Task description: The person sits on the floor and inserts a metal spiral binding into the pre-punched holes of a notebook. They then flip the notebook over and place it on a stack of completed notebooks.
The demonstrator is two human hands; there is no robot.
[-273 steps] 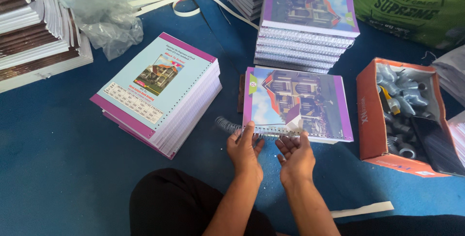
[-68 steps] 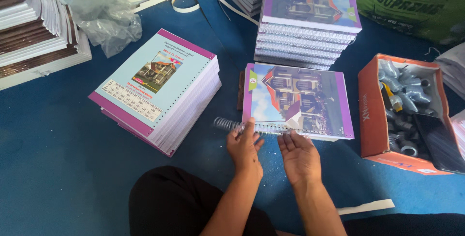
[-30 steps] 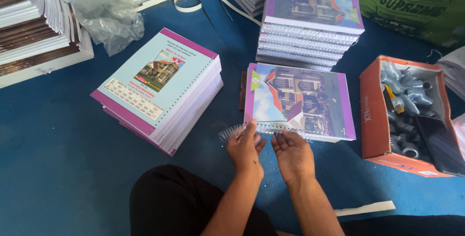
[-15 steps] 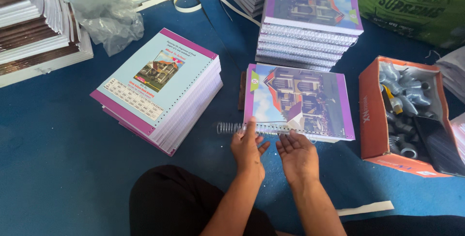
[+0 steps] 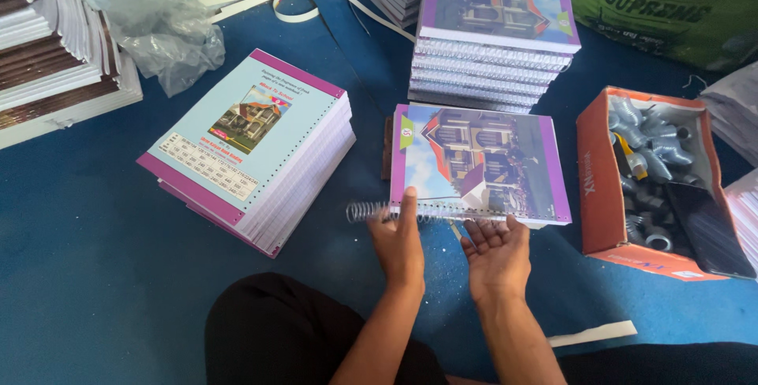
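The person sits on the blue floor (image 5: 95,290) with both hands at the near edge of a notebook (image 5: 478,160) lying in the middle of the frame. A wire spiral (image 5: 371,211) runs along that edge and sticks out past the notebook's left corner. The left hand (image 5: 399,235) lies over the spiral with its fingers pressed together and pointing up the frame, fingertips on the cover's lower left corner. The right hand (image 5: 497,251) is just below the edge, palm up, fingers spread and lightly curled, holding nothing that can be seen.

The step in hand looks like winding the spiral through the punched holes of the notebook's edge. Judging by the length still poking out at the left, the spiral is not yet fully seated, so the next move would call for rolling it further along while keeping the pages lined up.

Half a second ago the left hand sat a little lower with its fingertips on the spiral itself; now it has slid up onto the cover. The right hand has turned from palm down to palm up.

To the left lies a stack of loose punched pages (image 5: 253,144); above, a pile of bound notebooks (image 5: 493,33); to the right, an orange box (image 5: 600,187) of spirals.
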